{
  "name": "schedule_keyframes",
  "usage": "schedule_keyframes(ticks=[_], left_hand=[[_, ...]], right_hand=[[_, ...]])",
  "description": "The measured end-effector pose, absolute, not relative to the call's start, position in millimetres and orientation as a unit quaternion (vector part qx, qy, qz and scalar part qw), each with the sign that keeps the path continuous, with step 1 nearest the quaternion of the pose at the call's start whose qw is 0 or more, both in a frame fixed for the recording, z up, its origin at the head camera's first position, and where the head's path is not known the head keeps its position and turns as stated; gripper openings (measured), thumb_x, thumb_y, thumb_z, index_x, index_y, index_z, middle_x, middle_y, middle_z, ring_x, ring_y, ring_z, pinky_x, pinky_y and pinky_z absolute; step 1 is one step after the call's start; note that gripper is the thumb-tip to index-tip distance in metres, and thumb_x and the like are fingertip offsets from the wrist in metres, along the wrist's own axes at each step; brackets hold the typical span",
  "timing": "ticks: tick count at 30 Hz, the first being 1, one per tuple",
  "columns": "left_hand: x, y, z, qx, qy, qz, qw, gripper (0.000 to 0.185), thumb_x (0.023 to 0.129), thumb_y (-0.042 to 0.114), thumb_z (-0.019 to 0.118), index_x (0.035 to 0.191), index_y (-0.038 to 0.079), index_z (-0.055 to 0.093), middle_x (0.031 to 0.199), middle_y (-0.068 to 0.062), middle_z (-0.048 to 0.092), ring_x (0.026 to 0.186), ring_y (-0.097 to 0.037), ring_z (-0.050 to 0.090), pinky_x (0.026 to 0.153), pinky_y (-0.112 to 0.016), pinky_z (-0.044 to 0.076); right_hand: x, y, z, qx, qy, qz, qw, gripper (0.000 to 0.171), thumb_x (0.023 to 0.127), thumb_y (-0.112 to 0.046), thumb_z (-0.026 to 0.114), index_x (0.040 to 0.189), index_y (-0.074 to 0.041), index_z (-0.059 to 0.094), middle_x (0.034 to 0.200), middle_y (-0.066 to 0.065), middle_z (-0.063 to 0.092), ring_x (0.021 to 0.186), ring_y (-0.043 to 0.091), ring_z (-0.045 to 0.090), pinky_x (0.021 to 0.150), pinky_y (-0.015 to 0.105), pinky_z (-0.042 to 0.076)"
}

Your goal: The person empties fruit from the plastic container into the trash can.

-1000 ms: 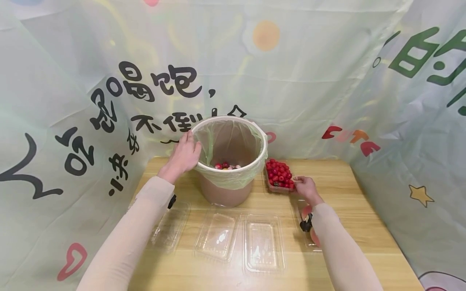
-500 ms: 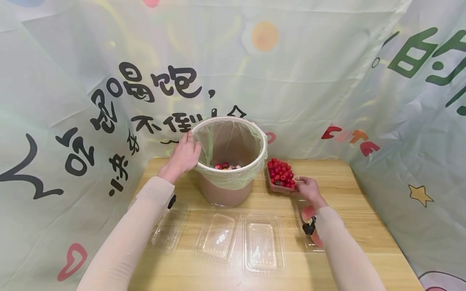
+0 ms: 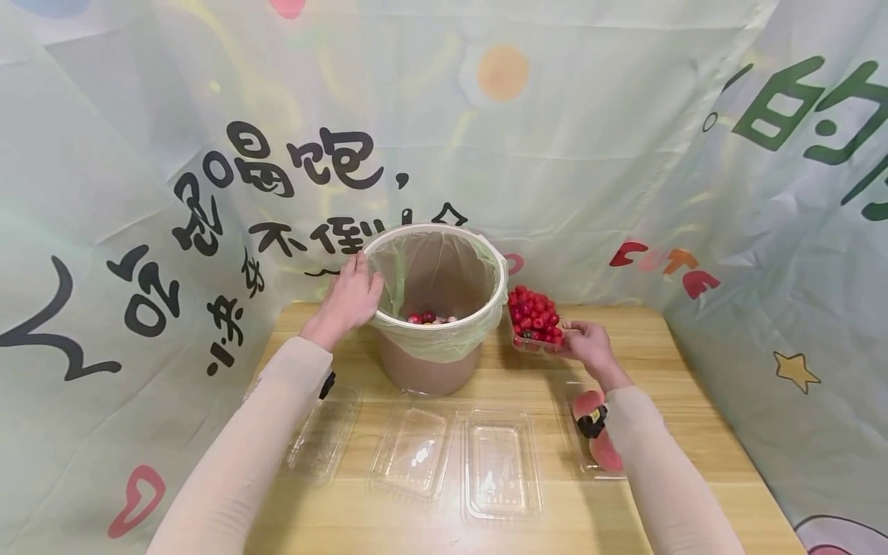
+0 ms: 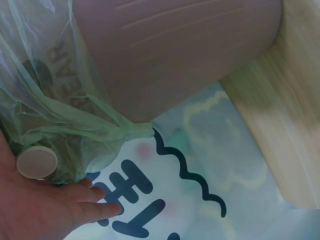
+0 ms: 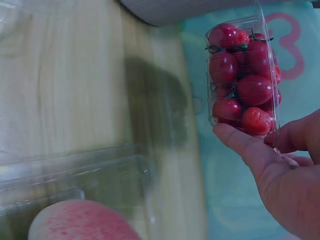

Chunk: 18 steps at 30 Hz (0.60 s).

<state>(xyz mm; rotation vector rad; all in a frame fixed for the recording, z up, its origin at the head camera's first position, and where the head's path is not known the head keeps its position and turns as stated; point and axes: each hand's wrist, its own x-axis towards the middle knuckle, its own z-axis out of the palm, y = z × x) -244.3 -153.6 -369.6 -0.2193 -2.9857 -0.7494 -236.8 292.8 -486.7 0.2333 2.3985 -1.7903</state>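
A brown bin (image 3: 428, 370) lined with a green bag (image 3: 395, 274) stands at the back of the wooden table (image 3: 694, 432); a few red fruits (image 3: 423, 317) lie at its bottom. My left hand (image 3: 350, 297) rests on the bin's left rim, fingers straight against the bag (image 4: 55, 135). My right hand (image 3: 586, 343) grips a clear punnet of cherry tomatoes (image 3: 533, 320), lifted off the table beside the bin's right side. In the right wrist view thumb and fingers pinch the punnet's near end (image 5: 242, 80).
Several empty clear trays (image 3: 501, 461) lie along the table's front. A tray with peaches (image 3: 598, 432) sits under my right forearm. Printed fabric walls close in on the left, back and right.
My right hand has raised the tomato punnet off the table and moved it up and slightly left toward the bin. The left hand has stayed on the rim.
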Motion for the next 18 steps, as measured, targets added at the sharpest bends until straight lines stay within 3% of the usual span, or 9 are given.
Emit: schedule_keyframes(ticks=[10, 18], left_hand=[[-244, -154, -370, -0.073, -0.967, -0.243, 0.033, 0.074, 0.111, 0.038, 0.022, 0.162, -0.015, 0.010, 0.171, -0.035, 0.012, 0.159, -0.051, 0.019, 0.131, -0.061, 0.018], [-243, -154, -369, -0.074, -0.966, -0.246, 0.025, 0.074, 0.111, 0.038, 0.021, 0.162, -0.014, 0.008, 0.172, -0.035, 0.009, 0.160, -0.051, 0.017, 0.131, -0.061, 0.017]], right_hand=[[-239, 279, -455, 0.066, 0.793, -0.604, 0.047, 0.047, 0.106, -0.002, 0.039, 0.148, 0.020, 0.040, 0.129, 0.037, 0.059, 0.079, 0.004, 0.074, 0.082, 0.029, 0.065], [-240, 269, -426, 0.070, 0.787, -0.613, 0.034, 0.045, 0.109, -0.005, 0.039, 0.146, 0.019, 0.043, 0.128, 0.032, 0.057, 0.074, 0.000, 0.071, 0.080, 0.025, 0.065]])
